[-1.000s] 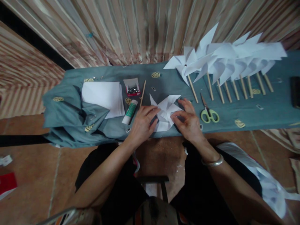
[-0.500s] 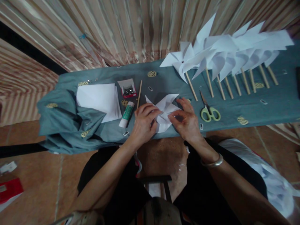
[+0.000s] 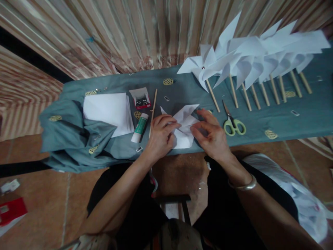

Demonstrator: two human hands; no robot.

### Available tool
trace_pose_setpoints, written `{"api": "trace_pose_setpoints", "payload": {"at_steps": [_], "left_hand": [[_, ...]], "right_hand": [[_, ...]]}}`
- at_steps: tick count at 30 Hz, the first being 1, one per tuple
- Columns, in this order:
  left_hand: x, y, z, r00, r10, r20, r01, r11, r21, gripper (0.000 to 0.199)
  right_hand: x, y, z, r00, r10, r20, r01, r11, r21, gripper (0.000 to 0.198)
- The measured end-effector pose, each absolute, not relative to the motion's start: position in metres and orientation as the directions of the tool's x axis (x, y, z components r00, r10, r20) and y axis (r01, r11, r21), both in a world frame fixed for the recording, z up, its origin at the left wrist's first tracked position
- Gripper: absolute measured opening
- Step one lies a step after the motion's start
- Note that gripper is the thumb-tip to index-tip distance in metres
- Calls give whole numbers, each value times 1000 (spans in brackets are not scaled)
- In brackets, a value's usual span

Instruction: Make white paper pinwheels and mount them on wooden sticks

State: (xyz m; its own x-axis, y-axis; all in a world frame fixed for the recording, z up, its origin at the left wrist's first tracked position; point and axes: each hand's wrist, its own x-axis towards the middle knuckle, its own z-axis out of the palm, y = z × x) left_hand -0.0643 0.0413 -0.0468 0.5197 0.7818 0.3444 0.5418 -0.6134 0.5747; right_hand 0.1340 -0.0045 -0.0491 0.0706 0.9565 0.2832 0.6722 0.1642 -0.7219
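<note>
A white paper pinwheel (image 3: 184, 140) lies on the cloth-covered table before me, some blades folded in toward the middle. Its lower blade spreads flatter toward the near edge. My left hand (image 3: 161, 133) is closed on its left side, fingertips pressing the folded paper near the centre. At the right side, my right hand (image 3: 212, 137) has its fingers apart, thumb and forefinger close to the paper's edge; whether they touch it is unclear. Just left of my left hand are a wooden stick (image 3: 154, 104) and a glue stick (image 3: 139, 127).
Finished pinwheels (image 3: 241, 55) on sticks stand in a row at the back right. Green-handled scissors (image 3: 234, 127) lie right of my right hand. A small open box (image 3: 142, 99) of metal pins and a stack of white paper (image 3: 106, 109) are at the left.
My right hand has drawn back slightly to the right, away from the pinwheel's centre. The lower blade has opened out flatter. My left hand stays in place.
</note>
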Motion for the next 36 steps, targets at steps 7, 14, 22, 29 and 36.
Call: {"api": "trace_pose_setpoints", "payload": {"at_steps": [7,14,22,29,36], "left_hand": [[-68,42,-48,483,782,394,459,-609,647,29],[-75,43,-35,433,848,304,410,-486,772,27],[-75,40,-38,545,797,260,517,-564,644,20],[-75,38,-35,593,776,212,550,-584,597,23],[-71,33,-36,616,765,189,544,-586,601,21]], "right_hand": [[166,-13,-42,-134,970,200,609,240,-756,33],[174,-16,-40,-177,979,101,535,182,-825,23],[167,-10,-44,-85,993,87,451,116,-885,9],[154,-6,-54,1,991,137,440,123,-890,7],[147,-6,-50,13,991,132,448,113,-887,11]]}}
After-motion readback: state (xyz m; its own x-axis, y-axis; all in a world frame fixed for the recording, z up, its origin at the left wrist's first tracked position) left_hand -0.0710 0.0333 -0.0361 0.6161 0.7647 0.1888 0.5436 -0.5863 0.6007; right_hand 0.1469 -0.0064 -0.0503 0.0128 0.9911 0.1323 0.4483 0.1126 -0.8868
